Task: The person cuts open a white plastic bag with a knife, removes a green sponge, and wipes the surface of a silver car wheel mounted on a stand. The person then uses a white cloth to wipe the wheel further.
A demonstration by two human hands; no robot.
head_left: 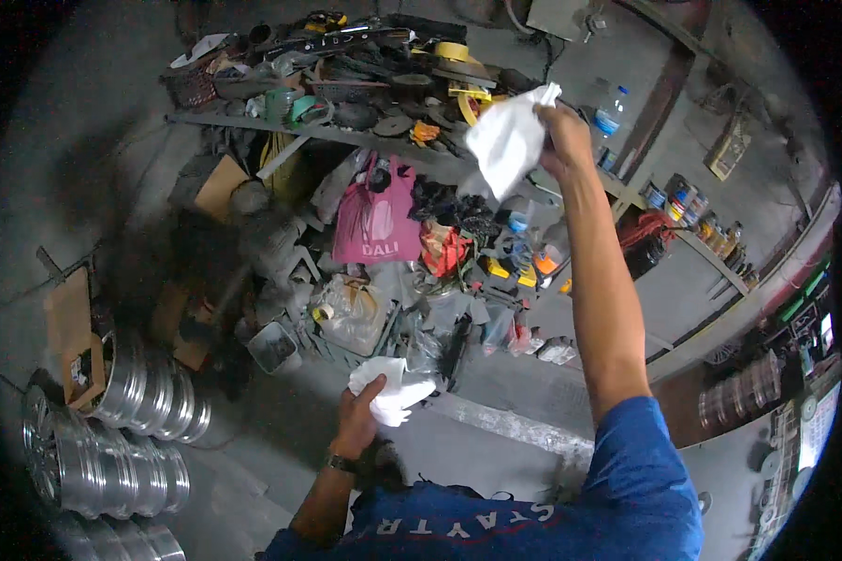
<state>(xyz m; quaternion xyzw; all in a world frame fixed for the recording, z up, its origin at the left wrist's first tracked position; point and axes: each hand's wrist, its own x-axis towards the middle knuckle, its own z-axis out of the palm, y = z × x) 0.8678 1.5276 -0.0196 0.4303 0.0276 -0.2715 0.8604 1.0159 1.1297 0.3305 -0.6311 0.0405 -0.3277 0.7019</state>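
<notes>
My right hand [561,136] is raised at the end of an outstretched arm, in front of the upper shelf's right end. Its fingers are closed on the top of a white cloth [510,140], which hangs down to the left. Lower down, close to my body, my left hand [357,416] grips a second, crumpled white cloth [393,388] with the thumb on top. Whether these are cloth or thick paper is hard to tell. A clear water bottle [611,114] with a blue cap stands just right of my right hand.
A cluttered shelf [206,119] runs across the back. Below it are a pink bag [376,215], a crate [346,351] with plastic bags and a grey bin [274,348]. Metal wheel rims [122,467] are stacked at the lower left. Cans [683,199] line a right-hand ledge.
</notes>
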